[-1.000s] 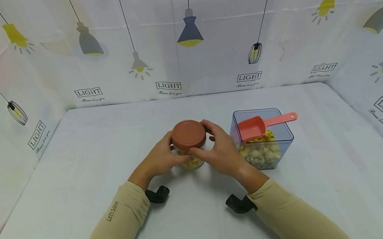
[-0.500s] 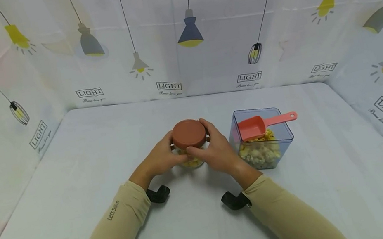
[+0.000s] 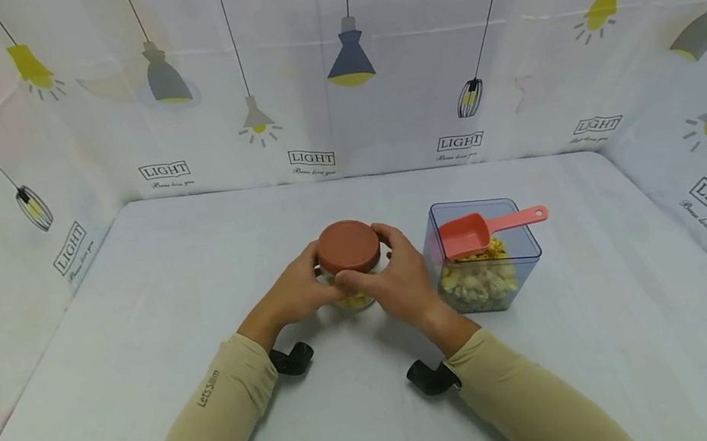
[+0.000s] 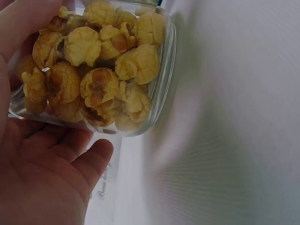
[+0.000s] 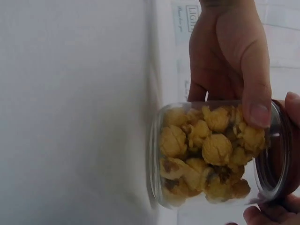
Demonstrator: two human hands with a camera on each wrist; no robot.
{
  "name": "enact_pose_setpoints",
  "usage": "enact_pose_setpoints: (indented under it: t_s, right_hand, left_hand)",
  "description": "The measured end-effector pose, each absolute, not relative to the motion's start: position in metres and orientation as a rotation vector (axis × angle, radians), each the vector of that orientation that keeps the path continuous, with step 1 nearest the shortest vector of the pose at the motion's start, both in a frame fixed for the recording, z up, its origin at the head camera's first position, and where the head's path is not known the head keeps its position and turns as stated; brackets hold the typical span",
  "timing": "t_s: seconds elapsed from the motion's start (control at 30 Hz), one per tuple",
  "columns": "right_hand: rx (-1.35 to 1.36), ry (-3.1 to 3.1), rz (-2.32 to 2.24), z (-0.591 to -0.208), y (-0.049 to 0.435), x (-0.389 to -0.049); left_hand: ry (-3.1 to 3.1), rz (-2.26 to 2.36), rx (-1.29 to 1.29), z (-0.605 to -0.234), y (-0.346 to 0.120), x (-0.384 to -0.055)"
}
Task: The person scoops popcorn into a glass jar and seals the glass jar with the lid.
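Observation:
A clear jar of caramel-coloured popcorn stands upright in the middle of the table, with a reddish-brown round lid on top. My left hand grips the jar's body from the left; its thumb presses the clear wall in the right wrist view. From the right, my right hand holds the lid, thumb at the front and fingers behind. In the left wrist view the jar sits between the left thumb and fingers. The far fingertips are partly hidden in the head view.
Just right of the right hand stands a clear bluish square container partly filled with popcorn. A pink scoop lies in its top, handle jutting over the right rim. White cloth covers the table; a lamp-printed backdrop surrounds it.
My right hand has shifted its fingers around the lid, closing in and then loosening at the far side, while its wrist moved slightly left. The left hand and jar have stayed in place.

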State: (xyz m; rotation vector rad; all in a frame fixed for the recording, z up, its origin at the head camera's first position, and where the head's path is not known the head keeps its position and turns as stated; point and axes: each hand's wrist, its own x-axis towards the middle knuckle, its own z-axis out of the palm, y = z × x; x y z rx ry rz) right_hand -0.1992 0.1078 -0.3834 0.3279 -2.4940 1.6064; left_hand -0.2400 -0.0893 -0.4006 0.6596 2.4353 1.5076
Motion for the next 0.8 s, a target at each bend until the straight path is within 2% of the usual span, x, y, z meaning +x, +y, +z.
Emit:
enact_pose_setpoints:
  t_s: [0.2,0.8]
  right_hand:
    - [0.435,-2.485,1.657,-0.384,0.111,-0.202]
    - [0.232,-2.363,1.584,-0.387,0.094,-0.192]
  left_hand:
    - [2.446,1.476,0.643,-0.401,-0.088,-0.239]
    - [2.506,1.461,0.627,-0.401,-0.083,-0.237]
